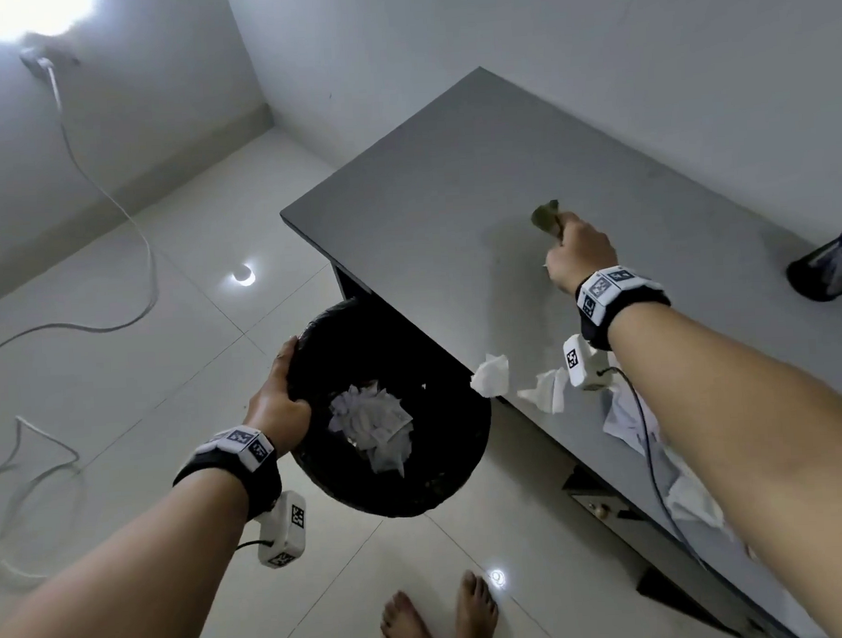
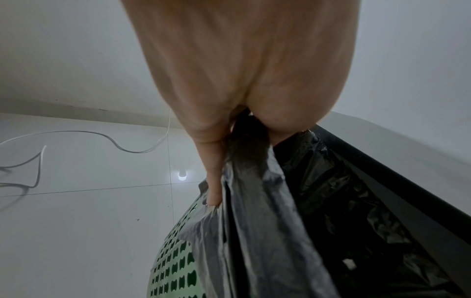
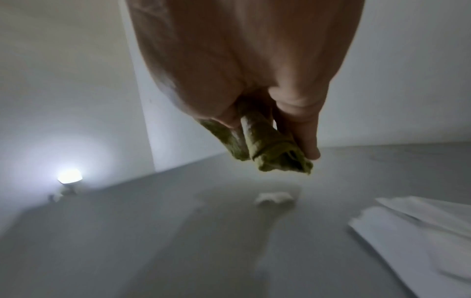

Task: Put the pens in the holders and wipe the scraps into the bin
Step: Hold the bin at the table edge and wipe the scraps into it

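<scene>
My left hand (image 1: 280,407) grips the rim of a bin (image 1: 445,467) lined with a black bag (image 2: 257,221), held tilted below the near edge of the grey table (image 1: 451,182). White paper scraps (image 1: 370,424) lie inside it. My right hand (image 1: 580,258) holds a green cloth (image 1: 546,217) above the tabletop; the cloth (image 3: 275,149) hangs from my fingers (image 3: 305,139). Crumpled white scraps (image 1: 491,374) sit at the table's near edge, with more paper (image 1: 547,390) beside them. A dark pen holder (image 1: 827,272) stands at the far right.
White paper sheets (image 1: 631,420) lie under my right forearm on the table. A white cable (image 1: 135,225) trails over the tiled floor from a wall socket. A lamp (image 3: 69,176) glows at the left. My bare feet (image 1: 441,617) stand below the bin.
</scene>
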